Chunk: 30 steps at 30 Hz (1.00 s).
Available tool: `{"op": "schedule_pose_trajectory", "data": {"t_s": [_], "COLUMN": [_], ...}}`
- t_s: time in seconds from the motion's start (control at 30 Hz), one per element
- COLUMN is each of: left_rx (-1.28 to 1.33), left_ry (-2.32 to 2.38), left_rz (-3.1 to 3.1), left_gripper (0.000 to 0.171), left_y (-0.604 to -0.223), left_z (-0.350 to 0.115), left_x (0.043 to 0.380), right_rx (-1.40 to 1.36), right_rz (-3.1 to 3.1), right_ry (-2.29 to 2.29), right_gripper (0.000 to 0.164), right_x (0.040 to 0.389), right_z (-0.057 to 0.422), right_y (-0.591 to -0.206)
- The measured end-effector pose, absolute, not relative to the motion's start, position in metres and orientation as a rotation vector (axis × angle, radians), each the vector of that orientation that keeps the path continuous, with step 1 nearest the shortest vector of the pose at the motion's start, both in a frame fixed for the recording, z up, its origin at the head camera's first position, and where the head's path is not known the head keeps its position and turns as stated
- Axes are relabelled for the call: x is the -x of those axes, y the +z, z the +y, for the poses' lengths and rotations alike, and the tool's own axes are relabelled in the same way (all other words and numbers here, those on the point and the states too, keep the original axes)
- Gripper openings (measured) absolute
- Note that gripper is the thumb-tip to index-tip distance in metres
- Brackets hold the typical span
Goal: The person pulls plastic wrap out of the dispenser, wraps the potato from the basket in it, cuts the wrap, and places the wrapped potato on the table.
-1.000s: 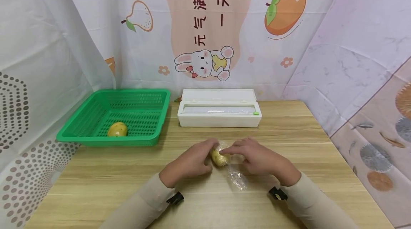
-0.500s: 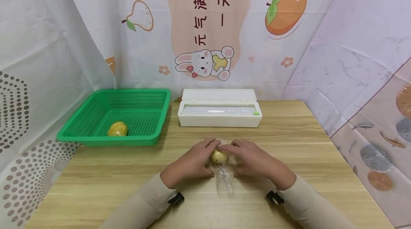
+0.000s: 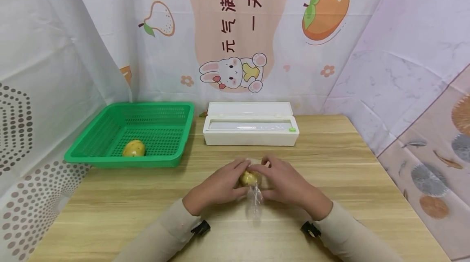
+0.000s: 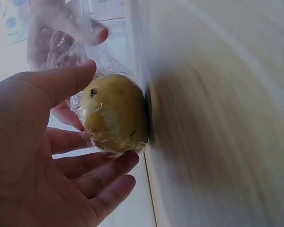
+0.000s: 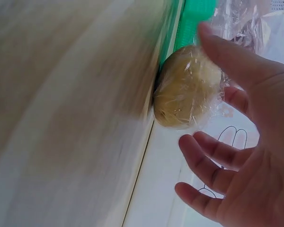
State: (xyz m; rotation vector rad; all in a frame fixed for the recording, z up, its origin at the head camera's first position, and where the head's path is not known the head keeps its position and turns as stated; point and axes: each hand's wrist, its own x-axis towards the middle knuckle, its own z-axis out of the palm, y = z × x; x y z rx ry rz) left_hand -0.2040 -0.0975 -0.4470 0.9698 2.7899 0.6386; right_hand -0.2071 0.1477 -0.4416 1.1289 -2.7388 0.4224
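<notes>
Potato (image 4: 116, 116) in wrap (image 3: 255, 200), L fingers (image 4: 125, 164) round it, R fingers (image 5: 199, 161) spread; green basket (image 5: 197, 10) in R-wrist view, not L.

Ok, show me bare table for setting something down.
Bare: the table right of the white box, also between the green basket and left sleeve. Crowded: the middle, left grip and right grip flanking the wrapped potato.

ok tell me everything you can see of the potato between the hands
The potato is yellowish and rounded, with a small dark spot, under clear, shiny, wrinkled film whose loose end trails toward the person. It rests on the wood-patterned table, in front of the white box. The left hand cups it; the right hand is close, but whether it touches is unclear.
</notes>
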Motion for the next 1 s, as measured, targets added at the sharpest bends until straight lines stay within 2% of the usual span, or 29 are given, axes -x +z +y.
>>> {"op": "schedule_pose_trajectory", "data": {"t_s": [0.23, 0.53, 1.0], "left_rx": [-0.964, -0.927, -0.817], "left_ry": [0.577, 0.637, 0.985], "left_rz": [2.779, 2.784, 2.705], "left_gripper": [0.08, 0.09, 0.083], "left_y": [-0.4427, -0.4414, -0.4409], "left_z": [-0.0968, -0.0983, -0.1005], "left_x": [0.2026, 0.2017, 0.2096], "right_rx": [-1.124, -1.161, -1.178], "right_rz": [-2.703, -2.682, -2.757], "right_ry": [0.562, 0.65, 0.882], "right_gripper": [0.047, 0.042, 0.031], "right_x": [0.2095, 0.2105, 0.2106], "right_z": [0.1486, 0.1508, 0.1536], "right_y": [-0.4439, -0.4453, -0.4393]}}
